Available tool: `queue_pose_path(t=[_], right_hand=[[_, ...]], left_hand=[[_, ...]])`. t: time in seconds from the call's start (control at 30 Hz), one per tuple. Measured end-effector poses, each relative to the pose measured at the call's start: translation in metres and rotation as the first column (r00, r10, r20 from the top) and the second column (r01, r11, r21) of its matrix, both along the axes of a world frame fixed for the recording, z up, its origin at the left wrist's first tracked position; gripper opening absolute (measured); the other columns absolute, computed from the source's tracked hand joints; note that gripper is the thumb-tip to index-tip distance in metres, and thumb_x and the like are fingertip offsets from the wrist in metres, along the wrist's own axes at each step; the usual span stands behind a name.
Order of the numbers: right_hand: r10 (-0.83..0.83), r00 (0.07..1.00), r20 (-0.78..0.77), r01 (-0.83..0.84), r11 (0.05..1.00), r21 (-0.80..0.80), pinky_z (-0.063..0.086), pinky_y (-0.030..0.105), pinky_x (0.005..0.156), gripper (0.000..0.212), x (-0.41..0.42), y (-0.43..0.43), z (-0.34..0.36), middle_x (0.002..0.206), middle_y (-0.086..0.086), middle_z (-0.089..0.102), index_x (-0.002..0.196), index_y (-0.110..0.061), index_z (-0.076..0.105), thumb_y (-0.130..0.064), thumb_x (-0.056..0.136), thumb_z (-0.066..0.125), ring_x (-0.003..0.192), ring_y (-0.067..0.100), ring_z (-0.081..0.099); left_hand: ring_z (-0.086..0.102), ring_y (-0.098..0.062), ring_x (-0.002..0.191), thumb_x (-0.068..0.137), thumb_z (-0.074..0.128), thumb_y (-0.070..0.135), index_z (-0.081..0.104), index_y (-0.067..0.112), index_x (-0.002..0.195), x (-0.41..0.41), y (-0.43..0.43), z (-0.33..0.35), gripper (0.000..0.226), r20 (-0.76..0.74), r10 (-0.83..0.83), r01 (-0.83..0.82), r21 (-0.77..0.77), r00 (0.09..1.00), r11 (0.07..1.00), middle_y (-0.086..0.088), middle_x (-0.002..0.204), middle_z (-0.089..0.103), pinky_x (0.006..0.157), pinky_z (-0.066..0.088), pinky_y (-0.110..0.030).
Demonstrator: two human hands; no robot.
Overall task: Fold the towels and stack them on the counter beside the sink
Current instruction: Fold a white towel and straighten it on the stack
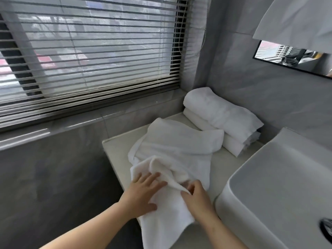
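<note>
A loose white towel (176, 146) lies spread and rumpled on the pale counter (115, 150), its near end hanging over the front edge. My left hand (142, 193) presses flat on the towel's near left part, fingers spread. My right hand (195, 196) pinches a raised fold of the same towel between thumb and fingers. Two folded white towels (221, 115) sit stacked at the back of the counter against the wall, beside the sink (280, 178).
The white basin fills the right side, with a dark drain fitting (326, 229) at the edge of view. A window with slatted blinds (89, 56) and a grey tiled ledge run along the left. A mirror (291, 58) hangs on the right wall.
</note>
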State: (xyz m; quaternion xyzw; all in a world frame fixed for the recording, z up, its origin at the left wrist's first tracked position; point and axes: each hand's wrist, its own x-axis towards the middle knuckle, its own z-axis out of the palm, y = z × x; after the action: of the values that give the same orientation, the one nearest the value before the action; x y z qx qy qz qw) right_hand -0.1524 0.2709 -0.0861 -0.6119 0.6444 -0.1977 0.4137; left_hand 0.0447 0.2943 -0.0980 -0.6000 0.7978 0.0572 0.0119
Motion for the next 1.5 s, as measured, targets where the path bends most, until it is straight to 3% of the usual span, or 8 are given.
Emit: queue_pose_path(t=[0.07,0.17,0.3,0.37,0.6,0.77,1.07,1.5], right_hand=[[-0.002,1.0,0.015,0.003,0.998,-0.063,0.032,0.017,0.054,0.024,0.0,0.0,0.0,0.072,-0.003,0.048,0.074,-0.019,0.037,-0.012,0.084,0.058,0.061,0.01,0.043],[0.117,0.993,-0.017,-0.118,0.985,-0.123,0.036,0.011,0.058,0.03,-0.004,-0.001,-0.001,0.075,-0.003,0.047,0.064,-0.023,0.042,-0.006,0.077,0.063,0.059,0.003,0.045],[0.471,0.866,-0.17,-0.471,0.881,0.04,0.037,0.007,0.078,0.023,-0.005,0.01,0.0,0.103,-0.004,0.053,0.095,-0.029,0.06,-0.022,0.076,0.072,0.091,0.0,0.052],[0.594,0.739,-0.318,-0.593,0.797,0.111,0.031,0.021,0.103,0.068,-0.006,0.014,-0.009,0.134,-0.005,0.039,0.131,-0.033,0.045,-0.037,0.071,0.076,0.126,0.012,0.037],[0.592,0.65,-0.477,-0.675,0.738,-0.004,0.03,0.023,0.106,0.075,-0.01,0.019,-0.024,0.142,-0.013,0.03,0.142,-0.037,0.03,-0.037,0.076,0.066,0.129,0.015,0.033],[0.322,0.925,-0.202,-0.351,0.928,-0.127,0.041,0.026,0.073,0.002,-0.003,0.023,-0.013,0.08,-0.013,0.059,0.076,-0.034,0.054,-0.034,0.078,0.053,0.089,0.013,0.058],[0.262,0.938,-0.229,-0.321,0.903,-0.284,0.036,0.016,0.065,0.015,-0.007,0.022,0.012,0.085,-0.013,0.051,0.095,-0.024,0.058,-0.018,0.082,0.062,0.087,0.012,0.057],[0.006,0.99,0.142,0.068,0.856,-0.512,0.03,0.019,0.048,0.03,-0.013,-0.006,0.084,0.055,-0.009,0.046,0.07,-0.016,0.037,-0.023,0.094,0.053,0.053,0.007,0.039]], left_hand=[[0.065,-0.023,0.091,0.03,0.09,0.04,0.067,0.032,0.103,-0.001,-0.001,0.002,0.076,0.037,0.11,-0.106,-0.093,0.993,0.99,-0.002,0.107,0.065,0.07,0.056,-0.034],[0.052,-0.012,0.052,0.019,0.091,0.023,0.059,0.024,0.07,-0.003,-0.001,-0.008,0.06,-0.05,0.2,-0.206,-0.163,0.978,0.965,0.005,0.066,0.051,0.034,0.022,-0.016],[0.058,-0.018,0.091,0.076,0.071,0.023,0.058,0.022,0.102,-0.004,0.004,-0.008,0.029,-0.179,0.248,-0.266,-0.081,0.952,0.961,0.001,0.101,0.055,0.057,0.04,-0.023],[0.045,-0.019,0.118,0.093,0.049,0.031,0.045,0.02,0.125,-0.003,0.006,-0.008,0.034,-0.196,0.271,-0.259,0.083,0.943,0.962,0.002,0.129,0.043,0.087,0.043,-0.026],[0.002,-0.022,0.146,0.042,0.021,0.092,0.009,0.023,0.15,-0.003,0.02,-0.001,0.129,-0.085,0.218,-0.18,0.323,0.972,0.929,-0.002,0.158,0.003,0.118,0.008,-0.034],[-0.028,-0.025,0.141,0.035,0.027,0.094,-0.002,0.032,0.15,-0.024,0.028,0.001,0.134,-0.089,0.136,-0.095,0.36,0.987,0.928,-0.001,0.156,-0.022,0.115,-0.007,-0.052],[0.059,-0.018,0.103,0.09,0.049,0.029,0.048,0.03,0.12,-0.02,0.02,0.027,0.03,-0.173,0.35,-0.341,0.078,0.921,0.937,0.009,0.122,0.055,0.075,0.042,-0.028],[0.055,-0.019,0.077,0.085,0.053,0.016,0.059,0.021,0.097,0.001,-0.006,0.127,0.014,-0.54,0.344,-0.545,-0.269,0.768,0.794,0.007,0.085,0.06,0.061,0.039,-0.03]])
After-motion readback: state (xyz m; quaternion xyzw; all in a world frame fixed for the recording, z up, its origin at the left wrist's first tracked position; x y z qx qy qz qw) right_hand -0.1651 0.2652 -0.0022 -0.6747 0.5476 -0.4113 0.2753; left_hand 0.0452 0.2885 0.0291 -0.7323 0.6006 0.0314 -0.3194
